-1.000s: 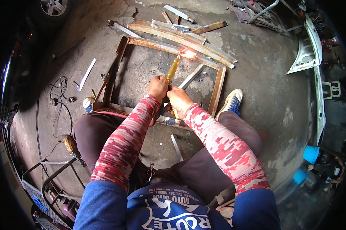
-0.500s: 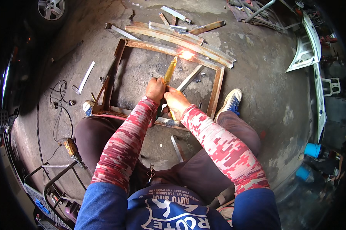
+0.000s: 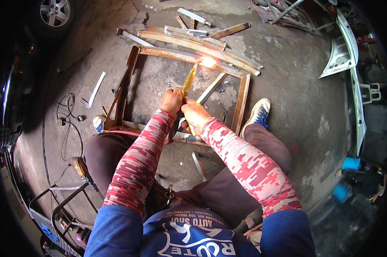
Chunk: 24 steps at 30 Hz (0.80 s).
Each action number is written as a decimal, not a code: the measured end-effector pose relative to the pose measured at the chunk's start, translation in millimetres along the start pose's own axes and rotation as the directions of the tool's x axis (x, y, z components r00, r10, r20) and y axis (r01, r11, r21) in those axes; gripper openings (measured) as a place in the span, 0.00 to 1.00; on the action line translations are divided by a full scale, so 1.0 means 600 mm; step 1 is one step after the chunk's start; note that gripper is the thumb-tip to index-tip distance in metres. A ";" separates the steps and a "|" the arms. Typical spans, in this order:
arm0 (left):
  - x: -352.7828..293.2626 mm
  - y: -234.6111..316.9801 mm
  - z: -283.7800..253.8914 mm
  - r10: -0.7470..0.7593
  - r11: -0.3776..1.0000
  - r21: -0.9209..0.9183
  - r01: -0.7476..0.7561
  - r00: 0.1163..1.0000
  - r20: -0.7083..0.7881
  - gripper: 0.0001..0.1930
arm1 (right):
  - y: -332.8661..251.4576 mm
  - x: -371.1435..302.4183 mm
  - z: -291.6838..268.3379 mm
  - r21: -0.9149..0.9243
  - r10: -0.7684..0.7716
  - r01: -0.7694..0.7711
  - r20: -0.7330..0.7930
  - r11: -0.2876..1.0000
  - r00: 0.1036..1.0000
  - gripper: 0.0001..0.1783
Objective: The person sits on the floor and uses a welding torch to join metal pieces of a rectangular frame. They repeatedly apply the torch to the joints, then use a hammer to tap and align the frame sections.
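I squat over a rusty rectangular metal frame (image 3: pixel 243 99) that lies on the concrete floor. Both hands meet over its middle. My left hand (image 3: pixel 171 101) and my right hand (image 3: pixel 194 115) grip a yellow-handled welding electrode holder (image 3: pixel 188 81) together. Its rod points away from me to the frame's far bar, where a bright arc (image 3: pixel 208 62) glows. Red patterned sleeves cover both forearms.
Several loose steel bars (image 3: pixel 197 38) lie stacked beyond the frame. A flat strip (image 3: pixel 94 89) and cables (image 3: pixel 67 124) lie to the left, an angle grinder (image 3: pixel 79 168) by my left knee. A car wheel (image 3: pixel 55 12) is far left, white panels (image 3: pixel 343 47) far right.
The view has shifted slightly; the hands, holder and arc stay at the same spot on the far bar.
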<state>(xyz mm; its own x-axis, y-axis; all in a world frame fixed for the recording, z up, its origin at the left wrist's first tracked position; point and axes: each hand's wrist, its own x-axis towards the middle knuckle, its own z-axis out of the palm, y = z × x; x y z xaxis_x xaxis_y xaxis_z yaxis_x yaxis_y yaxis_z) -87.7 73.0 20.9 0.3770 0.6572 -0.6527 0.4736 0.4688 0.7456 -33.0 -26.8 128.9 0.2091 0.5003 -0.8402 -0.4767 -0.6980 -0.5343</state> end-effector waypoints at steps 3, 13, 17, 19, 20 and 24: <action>-0.001 -0.001 0.001 0.014 1.000 -0.012 -0.014 1.000 -0.014 0.17 | 0.001 0.003 -0.001 -0.014 0.012 -0.012 0.012 1.000 1.000 0.24; 0.016 -0.013 -0.007 -0.007 1.000 0.010 0.007 1.000 0.007 0.18 | 0.006 0.013 -0.001 -0.004 -0.002 0.002 0.045 1.000 0.999 0.25; 0.017 -0.009 -0.012 -0.035 0.999 -0.010 0.036 0.998 0.045 0.22 | 0.004 0.011 0.001 0.001 0.004 -0.004 0.027 1.000 1.000 0.25; 0.013 -0.005 -0.014 -0.006 1.000 0.000 0.006 0.997 0.074 0.22 | 0.003 0.010 0.003 -0.003 -0.008 0.008 0.017 1.000 1.000 0.25; 0.011 -0.004 -0.015 0.004 1.000 0.008 -0.005 0.997 0.082 0.22 | 0.003 0.010 0.003 -0.005 -0.013 0.013 0.011 1.000 1.000 0.25; 0.005 0.002 -0.013 -0.032 0.999 -0.028 0.034 0.998 0.060 0.22 | 0.003 0.010 0.003 0.001 -0.005 0.005 0.014 1.000 1.000 0.24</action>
<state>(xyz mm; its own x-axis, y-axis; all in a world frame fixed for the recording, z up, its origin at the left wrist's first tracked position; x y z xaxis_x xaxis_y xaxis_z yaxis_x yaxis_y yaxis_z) -92.1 80.2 20.9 0.4088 0.6050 -0.6832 0.4634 0.5073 0.7265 -34.1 -23.9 123.0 0.1993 0.5112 -0.8360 -0.4764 -0.6950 -0.5386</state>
